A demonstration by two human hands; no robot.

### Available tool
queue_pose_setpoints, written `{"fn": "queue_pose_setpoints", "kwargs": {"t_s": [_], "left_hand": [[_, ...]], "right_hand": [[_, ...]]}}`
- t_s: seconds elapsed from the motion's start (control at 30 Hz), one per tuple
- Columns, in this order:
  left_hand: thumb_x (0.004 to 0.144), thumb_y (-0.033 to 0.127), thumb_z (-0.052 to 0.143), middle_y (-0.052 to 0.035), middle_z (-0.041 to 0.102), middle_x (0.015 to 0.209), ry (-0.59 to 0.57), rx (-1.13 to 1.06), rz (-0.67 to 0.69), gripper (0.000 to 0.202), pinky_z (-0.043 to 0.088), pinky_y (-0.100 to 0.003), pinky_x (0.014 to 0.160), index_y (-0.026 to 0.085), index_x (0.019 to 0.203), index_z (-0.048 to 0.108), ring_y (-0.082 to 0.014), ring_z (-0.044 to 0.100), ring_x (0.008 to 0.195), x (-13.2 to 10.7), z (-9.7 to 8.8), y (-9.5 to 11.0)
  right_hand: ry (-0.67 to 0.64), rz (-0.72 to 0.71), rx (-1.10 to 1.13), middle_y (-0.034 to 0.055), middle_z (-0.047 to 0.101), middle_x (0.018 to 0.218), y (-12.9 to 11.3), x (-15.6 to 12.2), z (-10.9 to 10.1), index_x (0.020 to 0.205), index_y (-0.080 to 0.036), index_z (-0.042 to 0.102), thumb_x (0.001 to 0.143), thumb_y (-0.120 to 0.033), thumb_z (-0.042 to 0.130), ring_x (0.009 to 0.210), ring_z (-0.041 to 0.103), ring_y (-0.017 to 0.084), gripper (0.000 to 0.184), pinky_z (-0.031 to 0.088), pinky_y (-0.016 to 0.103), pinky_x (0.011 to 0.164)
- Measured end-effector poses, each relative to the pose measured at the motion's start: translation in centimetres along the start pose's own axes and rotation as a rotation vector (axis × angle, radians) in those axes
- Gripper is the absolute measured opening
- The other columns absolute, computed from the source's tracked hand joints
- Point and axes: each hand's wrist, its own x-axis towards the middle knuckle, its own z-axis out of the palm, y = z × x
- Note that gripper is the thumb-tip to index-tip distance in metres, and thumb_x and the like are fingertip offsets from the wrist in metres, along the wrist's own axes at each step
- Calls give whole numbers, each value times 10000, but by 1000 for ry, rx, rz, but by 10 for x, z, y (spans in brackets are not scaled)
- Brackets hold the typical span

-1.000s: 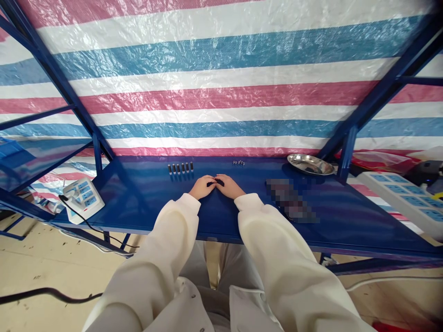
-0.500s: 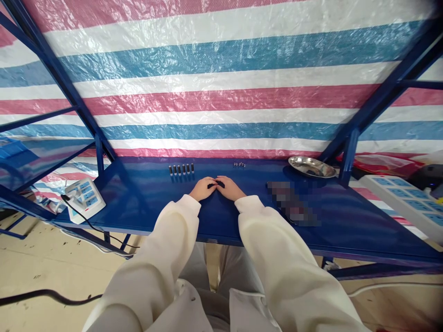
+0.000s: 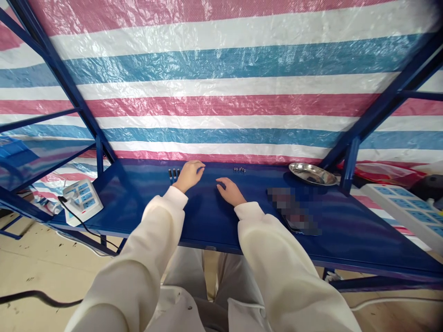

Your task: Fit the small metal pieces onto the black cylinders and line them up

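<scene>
My left hand [image 3: 188,174] reaches to the back of the blue shelf [image 3: 145,203]. Its fingers curl down over the right end of a row of small dark cylinders [image 3: 173,173]. Only three cylinders show to the left of the hand, and the rest are hidden under it. My right hand [image 3: 231,191] rests on the shelf nearer to me. Its fingers are bent around a small dark piece [image 3: 220,186] at the fingertips. A cluster of tiny metal parts [image 3: 238,170] lies behind the right hand.
A shallow metal dish [image 3: 313,174] sits at the back right beside a blue upright. A pixelated flat object [image 3: 294,210] lies right of my right hand. White power strips lie at the left [image 3: 81,200] and the right [image 3: 404,207]. A striped tarp hangs behind.
My left hand left my right hand and moved forward and left onto the row of cylinders, covering part of it. The right hand stayed in place.
</scene>
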Motion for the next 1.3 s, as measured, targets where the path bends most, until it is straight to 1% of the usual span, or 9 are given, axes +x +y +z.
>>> {"fn": "queue_pose_setpoints", "kwargs": {"t_s": [0.1,0.2,0.33,0.57,0.77,0.9,1.03,1.17,1.3], "left_hand": [[834,147,491,-93,670,1009,-77,178,19,237,436,-404,959,155,969,687,-221,593,999,18,-26,-13],[792,178,573,-116,617,1133,-214,360,-27,247,322,-497,1053,163,1017,675,-270,510,1144,28,-39,-27],[758,209,633,-111,546,1245,-395,442,-80,310,205,-546,1105,191,1067,654,-281,402,1257,32,-37,-41],[754,211,645,-111,551,1208,-482,430,-98,275,161,-549,1110,183,1027,662,-273,375,1263,33,-23,-47],[730,193,654,-91,601,1109,-443,409,-96,154,163,-577,1087,182,880,684,-271,461,1171,35,-12,-53],[667,142,692,-83,623,989,-388,351,-86,54,189,-580,1070,163,702,657,-267,506,1094,35,-6,-59],[651,113,690,-63,626,872,-342,280,-72,113,190,-554,1073,154,584,608,-248,545,1002,36,-5,-56],[675,115,691,-68,644,932,-265,158,-56,64,173,-515,1082,159,646,654,-246,548,1038,34,-6,-32],[770,202,651,-35,658,1041,-96,-3,-80,35,245,-457,1036,197,753,681,-219,553,1067,22,3,8]], "right_hand": [[16,-2,20,103,651,1086,-5,-1,-2,1022,-192,639,813,-209,478,1045,601,229,264,468,431,943],[24,0,29,107,650,1083,-9,-1,-3,1024,-185,634,817,-210,469,1052,598,230,266,468,428,944],[31,-3,31,105,650,1080,-12,-1,-3,1023,-189,632,819,-208,463,1062,592,233,266,469,429,943],[4,-11,20,110,649,1084,-15,-1,-5,1039,-179,628,828,-211,457,1068,588,231,273,469,420,945],[-3,-9,7,112,642,1089,-17,-1,-3,1057,-173,626,832,-203,451,1067,584,223,286,454,402,962],[-7,-12,7,108,640,1088,-18,-1,-4,1062,-187,627,835,-206,448,1063,582,227,290,454,410,957],[-8,-15,19,104,640,1083,-18,-1,-4,1068,-198,627,835,-215,445,1048,584,229,296,457,421,945],[41,7,43,102,650,1060,-19,0,-3,1048,-194,629,826,-237,450,982,603,215,289,462,398,924],[156,180,93,91,678,905,-22,2,-7,905,-199,618,866,-384,411,810,626,200,281,492,357,791]]}}
